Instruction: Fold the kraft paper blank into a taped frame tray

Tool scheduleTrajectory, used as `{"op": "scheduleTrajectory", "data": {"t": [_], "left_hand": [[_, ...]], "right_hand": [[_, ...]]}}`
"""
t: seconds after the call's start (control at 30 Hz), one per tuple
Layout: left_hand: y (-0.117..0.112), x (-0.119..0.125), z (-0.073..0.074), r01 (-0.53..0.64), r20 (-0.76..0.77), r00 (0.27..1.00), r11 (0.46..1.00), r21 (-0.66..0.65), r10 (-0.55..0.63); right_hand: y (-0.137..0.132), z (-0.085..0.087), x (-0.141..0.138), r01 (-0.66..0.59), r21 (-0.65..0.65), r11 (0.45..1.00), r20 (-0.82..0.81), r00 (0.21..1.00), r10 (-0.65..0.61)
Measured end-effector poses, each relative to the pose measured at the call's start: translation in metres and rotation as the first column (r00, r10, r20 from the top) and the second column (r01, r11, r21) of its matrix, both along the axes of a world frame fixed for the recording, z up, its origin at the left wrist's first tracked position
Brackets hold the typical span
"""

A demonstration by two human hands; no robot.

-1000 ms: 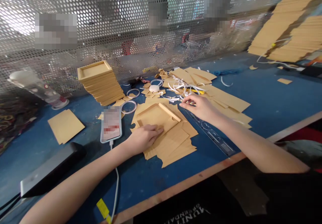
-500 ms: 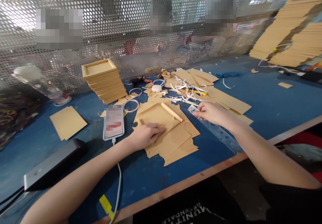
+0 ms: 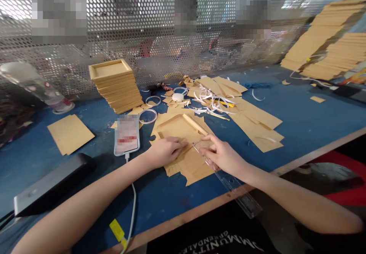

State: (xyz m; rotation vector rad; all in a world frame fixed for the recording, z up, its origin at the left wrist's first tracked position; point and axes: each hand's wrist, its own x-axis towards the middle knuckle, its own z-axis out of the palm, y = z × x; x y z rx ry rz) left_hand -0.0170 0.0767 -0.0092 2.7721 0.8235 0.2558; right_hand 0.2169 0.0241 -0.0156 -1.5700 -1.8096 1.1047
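A shallow kraft paper tray [image 3: 174,127] lies partly folded on a pile of kraft paper sheets [image 3: 197,168], its far and right walls raised. My left hand [image 3: 167,151], fingers curled, presses on its near edge. My right hand [image 3: 220,155] is closed around a clear plastic ruler [image 3: 237,193] at the tray's near right corner. One end of the ruler is over the paper by my left fingertips; the other juts past the table edge. My fingers cover part of the ruler.
Stacked finished trays [image 3: 117,90], a phone [image 3: 126,136] on a white cable and a black box [image 3: 54,185] stand to the left. White paper strips [image 3: 210,98] and flat sheets [image 3: 254,120] lie behind. A perforated metal screen [image 3: 137,29] backs the blue table.
My right hand has brought the ruler left and nearer, from the table beside the pile to the tray's near edge. My left hand stays on the tray.
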Motion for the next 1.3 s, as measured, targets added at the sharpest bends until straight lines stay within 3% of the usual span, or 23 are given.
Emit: {"op": "scheduleTrajectory", "data": {"t": [0.17, 0.4, 0.73, 1.07, 1.3], "left_hand": [[0.0, 0.001, -0.003, -0.004, 0.035, 0.999, 1.0, 0.001, 0.004], [-0.002, 0.002, 0.0, -0.032, -0.054, 0.998, 0.999, 0.039, 0.034], [-0.002, 0.003, 0.001, -0.031, -0.098, 0.995, 0.999, 0.03, 0.034], [-0.002, 0.001, -0.001, 0.0, -0.091, 0.996, 0.998, 0.058, 0.005], [-0.004, 0.001, 0.002, 0.001, -0.105, 0.994, 0.997, 0.074, 0.007]], "right_hand": [[-0.003, 0.001, -0.006, -0.006, 0.03, 1.0, 0.025, 1.0, 0.005], [-0.008, -0.001, -0.014, -0.041, -0.055, 0.998, -0.003, 0.999, 0.041], [-0.012, 0.001, -0.023, -0.103, 0.005, 0.995, 0.096, 0.99, 0.102], [-0.011, 0.0, -0.024, -0.136, 0.014, 0.991, 0.096, 0.986, 0.134], [-0.013, 0.007, -0.037, -0.231, 0.039, 0.972, 0.154, 0.963, 0.223]]}}
